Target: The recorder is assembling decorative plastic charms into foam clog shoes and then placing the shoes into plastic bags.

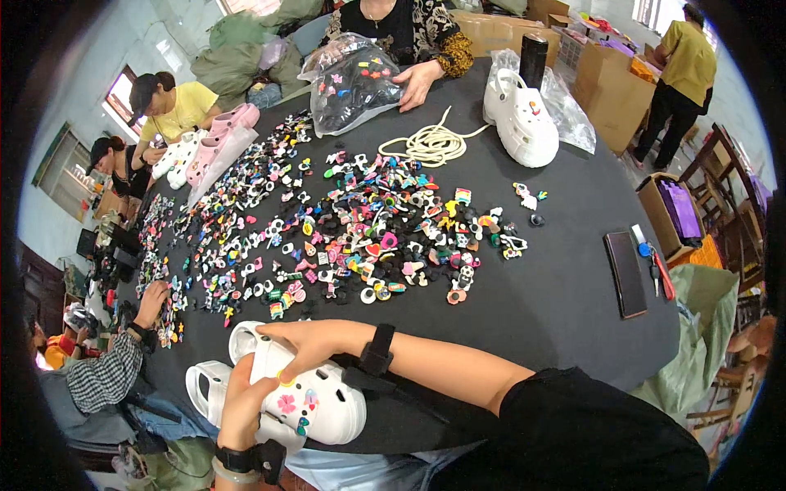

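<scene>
Although it is white, the held clog (348, 413) bears colourful charms (286, 403).

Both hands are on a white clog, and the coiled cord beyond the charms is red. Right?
The colour is wrong: the head view shows a cream coiled cord beyond the charms. Left hand and right hand are on a white clog.

Here's the right hand (315, 340), thumb (300, 366) bent down toward the left hand (244, 405) just below it, thumb tips nearly meeting, right forearm (450, 372) slanting away rightward
</scene>
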The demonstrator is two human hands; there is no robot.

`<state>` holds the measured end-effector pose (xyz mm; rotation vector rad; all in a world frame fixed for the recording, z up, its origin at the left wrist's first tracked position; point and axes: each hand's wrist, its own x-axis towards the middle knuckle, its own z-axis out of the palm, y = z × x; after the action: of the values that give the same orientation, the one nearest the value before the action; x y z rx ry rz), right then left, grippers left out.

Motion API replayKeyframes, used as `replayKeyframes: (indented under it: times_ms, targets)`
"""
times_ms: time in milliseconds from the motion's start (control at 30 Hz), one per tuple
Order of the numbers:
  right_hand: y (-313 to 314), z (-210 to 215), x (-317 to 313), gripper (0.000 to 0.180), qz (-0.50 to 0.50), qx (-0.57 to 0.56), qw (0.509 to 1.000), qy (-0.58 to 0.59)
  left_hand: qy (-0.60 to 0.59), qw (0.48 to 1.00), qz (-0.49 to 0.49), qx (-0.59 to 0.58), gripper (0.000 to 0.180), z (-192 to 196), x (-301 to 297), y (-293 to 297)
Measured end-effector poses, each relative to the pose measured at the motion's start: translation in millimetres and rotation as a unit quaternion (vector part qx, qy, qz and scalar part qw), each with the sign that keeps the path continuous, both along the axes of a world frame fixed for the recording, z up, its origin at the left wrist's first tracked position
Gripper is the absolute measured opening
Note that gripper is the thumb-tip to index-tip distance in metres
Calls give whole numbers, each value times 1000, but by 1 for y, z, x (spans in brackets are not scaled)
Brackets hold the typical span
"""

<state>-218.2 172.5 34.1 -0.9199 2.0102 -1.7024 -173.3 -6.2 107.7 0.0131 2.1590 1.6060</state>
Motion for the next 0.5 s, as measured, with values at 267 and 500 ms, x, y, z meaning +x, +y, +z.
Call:
replayKeyframes:
  times_ms: [267, 500]
  targets:
    - [103, 149, 84, 25, -92, -225, 954, 175, 54, 997, -46, -24, 36, -5, 4, -9]
    - [127, 189, 173, 27, 86, -561, 643, 513, 18, 999, -39, -29, 36, -1, 2, -4]
